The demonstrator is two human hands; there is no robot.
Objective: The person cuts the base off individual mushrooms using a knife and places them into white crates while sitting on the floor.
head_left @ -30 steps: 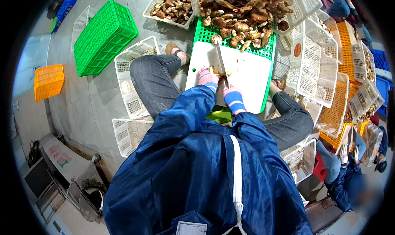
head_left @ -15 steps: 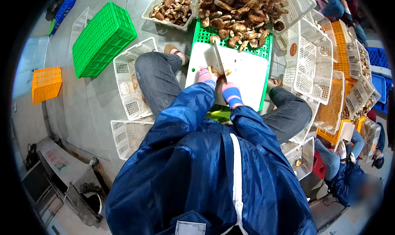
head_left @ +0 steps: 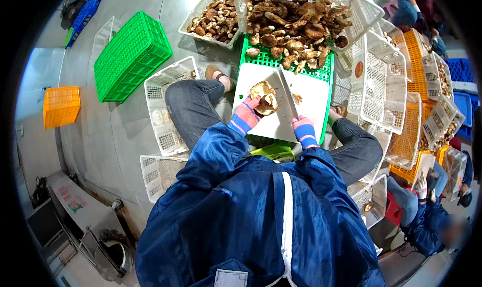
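Note:
My left hand (head_left: pixel 248 112), in a pink and blue striped glove, grips a large brown mushroom (head_left: pixel 264 95) on a white cutting board (head_left: pixel 315 97). In my right hand (head_left: pixel 302 126), gloved the same way, is a long knife (head_left: pixel 286 92) whose blade lies against the mushroom's right side. The board rests on a green crate (head_left: pixel 261 61) between my knees. Beyond the board a heap of brown mushrooms (head_left: pixel 291 21) fills a white basket.
A second white basket of mushrooms (head_left: pixel 213 18) sits at the far left of the heap. An upturned green crate (head_left: pixel 131 56) and an orange crate (head_left: pixel 60 106) lie to my left. White baskets (head_left: pixel 165 111) flank my legs; stacked white and orange baskets (head_left: pixel 401 86) stand on the right. Another person (head_left: pixel 432 211) sits at lower right.
My left hand has taken hold of a large mushroom on the board, and the knife has swung against it. My head has moved a little closer.

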